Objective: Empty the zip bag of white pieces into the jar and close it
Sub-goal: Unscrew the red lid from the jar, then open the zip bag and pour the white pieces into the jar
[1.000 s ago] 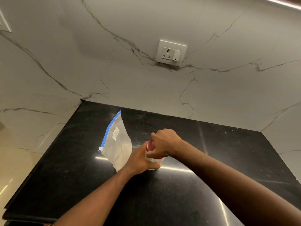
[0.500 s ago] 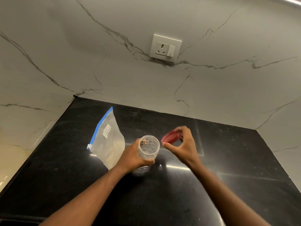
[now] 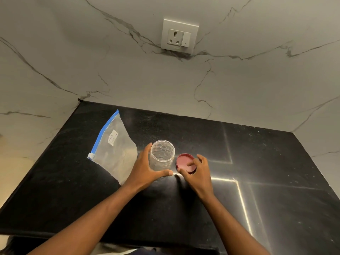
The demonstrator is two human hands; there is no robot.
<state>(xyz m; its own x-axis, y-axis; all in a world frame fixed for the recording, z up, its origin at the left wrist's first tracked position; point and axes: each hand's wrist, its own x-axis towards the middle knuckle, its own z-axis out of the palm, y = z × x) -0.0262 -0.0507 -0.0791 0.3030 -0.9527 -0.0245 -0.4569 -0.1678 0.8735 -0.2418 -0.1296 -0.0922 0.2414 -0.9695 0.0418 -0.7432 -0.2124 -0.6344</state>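
A clear plastic jar (image 3: 162, 152) stands open and upright on the black counter (image 3: 266, 162); it looks empty. My left hand (image 3: 145, 172) is wrapped around the jar's lower left side. The red lid (image 3: 184, 160) lies flat on the counter just right of the jar, and my right hand (image 3: 199, 174) has its thumb and fingers on it. The zip bag (image 3: 117, 153) lies left of the jar, with a blue zip strip, a small white label and pale contents. Its zip looks shut.
A marble-patterned wall rises behind the counter and carries a white socket and switch plate (image 3: 179, 36). The counter's left edge runs diagonally by the bag. Its front edge is near my forearms.
My right hand took the red lid off the jar, carried it to the right and lowered it onto the counter. The left hand kept hold of the jar.
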